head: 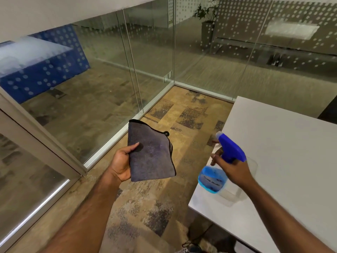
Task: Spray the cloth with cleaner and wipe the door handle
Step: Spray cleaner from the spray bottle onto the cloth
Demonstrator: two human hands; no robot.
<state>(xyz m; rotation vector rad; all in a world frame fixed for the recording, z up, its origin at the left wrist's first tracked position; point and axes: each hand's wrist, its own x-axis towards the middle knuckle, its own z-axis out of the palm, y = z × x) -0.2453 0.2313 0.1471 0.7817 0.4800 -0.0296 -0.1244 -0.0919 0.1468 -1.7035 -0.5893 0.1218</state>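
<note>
- The glass walls [155, 57], dotted with a frosted pattern, are standing beyond both hands, meeting at a corner ahead of the left hand.
- The patterned carpet [164, 207] is lying beneath both hands and is being crossed by the two forearms.
- The white desk [282, 152] is spreading out under and to the right of the right hand; its near corner is lying below the bottle.
- A blue cabinet [45, 70] is being seen through the glass, well to the left of and beyond the left hand.
- The grey cloth [150, 152], folded flat, is being held up by the left hand [122, 163]; the thumb is being pressed on its face while the remaining fingers are hidden behind it.
- The spray bottle [218, 168], clear with blue liquid and a blue trigger head, is being gripped at the neck by the right hand [231, 168], closed around it, with fingers reaching over the trigger; it is being tilted with the nozzle pointing away, up and to the left.
- The cloth is being kept just to the left of the right hand, apart from the bottle.
- A potted plant [207, 17] is showing far beyond both hands, behind the glass.
</note>
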